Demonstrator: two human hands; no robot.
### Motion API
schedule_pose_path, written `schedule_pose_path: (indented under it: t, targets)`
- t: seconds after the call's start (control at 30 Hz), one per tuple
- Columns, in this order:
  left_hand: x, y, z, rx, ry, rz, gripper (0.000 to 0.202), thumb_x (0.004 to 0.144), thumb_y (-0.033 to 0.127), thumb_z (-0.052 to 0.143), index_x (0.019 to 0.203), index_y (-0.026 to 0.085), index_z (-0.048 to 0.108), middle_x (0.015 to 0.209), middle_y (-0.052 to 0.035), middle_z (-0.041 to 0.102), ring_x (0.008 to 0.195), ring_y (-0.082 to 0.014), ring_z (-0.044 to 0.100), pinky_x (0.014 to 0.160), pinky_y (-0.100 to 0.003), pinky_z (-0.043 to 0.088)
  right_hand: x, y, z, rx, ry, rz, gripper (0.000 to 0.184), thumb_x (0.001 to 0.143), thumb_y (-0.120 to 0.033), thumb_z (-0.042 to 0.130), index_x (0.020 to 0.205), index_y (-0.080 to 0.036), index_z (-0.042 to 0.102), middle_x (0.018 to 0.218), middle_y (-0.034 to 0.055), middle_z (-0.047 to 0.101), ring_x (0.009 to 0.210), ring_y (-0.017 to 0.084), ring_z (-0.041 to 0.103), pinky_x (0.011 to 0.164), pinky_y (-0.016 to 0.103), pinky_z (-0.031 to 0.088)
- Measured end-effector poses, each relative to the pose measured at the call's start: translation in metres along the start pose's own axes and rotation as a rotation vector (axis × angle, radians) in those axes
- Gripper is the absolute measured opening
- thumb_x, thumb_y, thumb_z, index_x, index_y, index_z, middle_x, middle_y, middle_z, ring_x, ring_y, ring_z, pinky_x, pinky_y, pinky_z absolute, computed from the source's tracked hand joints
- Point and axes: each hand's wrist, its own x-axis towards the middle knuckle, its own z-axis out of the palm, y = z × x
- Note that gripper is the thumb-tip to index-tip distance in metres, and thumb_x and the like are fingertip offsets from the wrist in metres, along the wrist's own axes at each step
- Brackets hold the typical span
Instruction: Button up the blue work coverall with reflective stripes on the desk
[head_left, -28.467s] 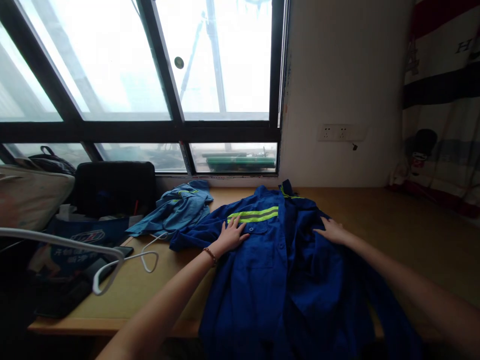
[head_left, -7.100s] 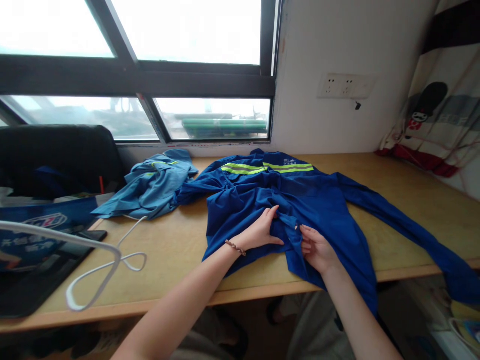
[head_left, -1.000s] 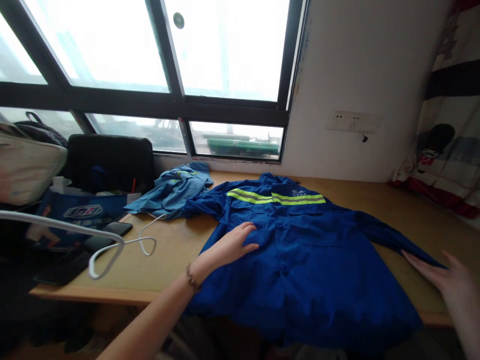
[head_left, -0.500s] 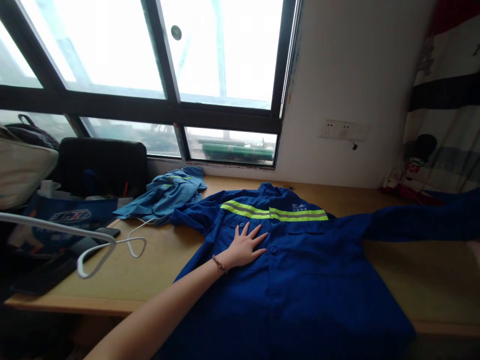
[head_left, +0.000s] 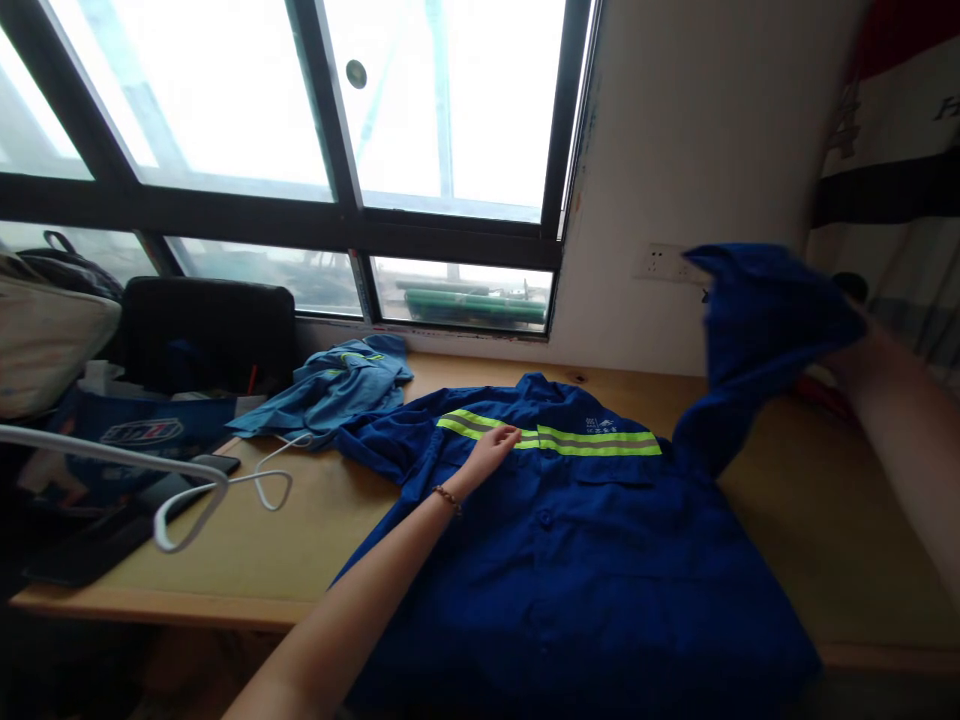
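A dark blue work jacket (head_left: 600, 560) is spread front up, with yellow-green reflective strips (head_left: 600, 441) across its chest and buttons down the middle. Over the left-hand strip is my left hand (head_left: 489, 452), a beaded bracelet on its wrist. Its fingers are drawn together with no cloth visible in them. At the right, my right hand (head_left: 851, 345) grips the jacket's sleeve (head_left: 772, 310) and holds it raised off the table, bent over. The fingers there are partly hidden by the cloth and blurred.
The jacket lies on a wooden table (head_left: 225, 560). A lighter blue garment (head_left: 337, 385) lies crumpled at the back left, near a white cable (head_left: 187, 470). A bag (head_left: 142, 425) and black chair back (head_left: 210, 335) stand left. A window and a wall socket (head_left: 656, 262) are behind.
My right hand has lifted the sleeve from lying stretched out right and swung it up and inward. My left hand has risen from lying flat with spread fingers to fingers drawn together.
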Motion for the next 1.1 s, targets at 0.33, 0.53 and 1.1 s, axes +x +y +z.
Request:
schedule_pose_path:
  t: [0.33, 0.53, 1.1]
  targets:
    - [-0.014, -0.021, -0.029, -0.907, -0.065, -0.245, 0.032, 0.08, 0.043, 0.046, 0.102, 0.019, 0.049, 0.099, -0.0082, 0.058, 0.079, -0.0171, 0.06, 0.078, -0.037, 0.046, -0.057, -0.046, 0.118, -0.145, -0.648, -0.387, 0.03, 0.075, -0.039, 0.053, 0.093, -0.017, 0.063, 0.082, 0.006, 0.066, 0.072, 0.017, 0.06, 0.067, 0.029, 0.046]
    - [-0.015, -0.02, -0.034, -0.963, -0.023, -0.099, 0.057, 0.085, 0.055, 0.014, 0.105, 0.017, 0.052, 0.104, -0.0058, 0.059, 0.092, -0.0204, 0.055, 0.076, -0.034, 0.044, -0.092, 0.036, 0.149, -0.272, -0.98, -0.226, 0.043, 0.053, -0.023, 0.068, 0.095, -0.018, 0.064, 0.09, 0.0055, 0.065, 0.079, 0.019, 0.06, 0.07, 0.029, 0.046]
    - [-0.021, -0.013, -0.064, -1.324, -0.098, 0.104, 0.041, 0.073, 0.037, 0.052, 0.109, 0.017, 0.053, 0.108, -0.011, 0.058, 0.103, -0.0278, 0.052, 0.083, -0.046, 0.041, -0.088, 0.156, 0.144, 0.613, -0.271, 0.24, 0.039, 0.056, -0.042, 0.069, 0.089, -0.021, 0.065, 0.092, 0.0034, 0.066, 0.091, 0.019, 0.058, 0.08, 0.03, 0.044]
